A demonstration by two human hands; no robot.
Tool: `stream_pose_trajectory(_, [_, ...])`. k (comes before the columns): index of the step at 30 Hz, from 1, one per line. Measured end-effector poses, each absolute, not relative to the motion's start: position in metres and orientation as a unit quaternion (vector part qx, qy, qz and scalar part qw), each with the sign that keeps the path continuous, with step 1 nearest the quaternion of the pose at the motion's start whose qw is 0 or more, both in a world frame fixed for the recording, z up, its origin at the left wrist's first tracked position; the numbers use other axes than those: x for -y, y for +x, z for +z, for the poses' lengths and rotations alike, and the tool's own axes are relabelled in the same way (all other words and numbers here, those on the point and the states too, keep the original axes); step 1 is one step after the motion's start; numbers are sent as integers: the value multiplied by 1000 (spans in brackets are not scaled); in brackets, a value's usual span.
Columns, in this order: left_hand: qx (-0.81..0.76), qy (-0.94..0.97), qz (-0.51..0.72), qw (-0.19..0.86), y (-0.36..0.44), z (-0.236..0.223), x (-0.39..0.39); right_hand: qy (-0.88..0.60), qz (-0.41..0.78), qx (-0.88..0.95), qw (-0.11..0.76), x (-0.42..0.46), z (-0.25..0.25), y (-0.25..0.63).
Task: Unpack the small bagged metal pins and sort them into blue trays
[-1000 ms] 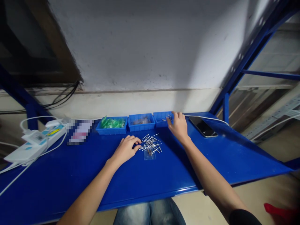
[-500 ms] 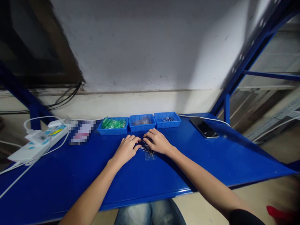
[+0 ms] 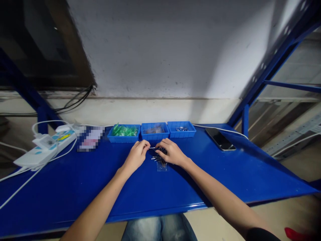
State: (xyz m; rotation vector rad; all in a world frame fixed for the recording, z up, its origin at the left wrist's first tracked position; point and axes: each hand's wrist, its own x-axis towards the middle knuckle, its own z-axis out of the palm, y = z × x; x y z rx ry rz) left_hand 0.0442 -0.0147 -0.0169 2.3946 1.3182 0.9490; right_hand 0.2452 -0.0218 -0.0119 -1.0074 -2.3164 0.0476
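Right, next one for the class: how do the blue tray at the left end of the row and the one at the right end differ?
The left tray holds green pieces; the right tray holds thin silvery pieces. The left tray's heap pokes above its rim, while the right tray's pieces lie low inside. Both are blue, open-topped and near the table's back.

I have a glossy blue table (image 3: 140, 201) across the lower half of the frame. Near its far edge, mid-frame, stand a left blue tray (image 3: 123, 139), a middle blue tray (image 3: 155, 136) and a right blue tray (image 3: 182, 134). Below them I see a partly hidden heap of thin metal pins (image 3: 155, 158) by a small clear bag (image 3: 162, 168). A dark phone (image 3: 220, 139) lies at right; at left, a white power strip (image 3: 27, 160) and a pixelated item (image 3: 90, 139).
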Motion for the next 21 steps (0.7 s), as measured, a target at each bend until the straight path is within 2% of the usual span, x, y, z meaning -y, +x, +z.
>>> stream_pose_trajectory(8, [-450, 795, 373, 162, 46, -9, 21, -389, -18, 869, 304, 24, -10, 244])
stream_pose_trajectory(16, [-443, 803, 382, 115, 48, -4, 23, -377, 6, 867, 325, 32, 0, 242])
stream_pose_trajectory(21, [-466, 794, 374, 111, 50, -6, 23, -360, -33, 881, 304, 32, -3, 239])
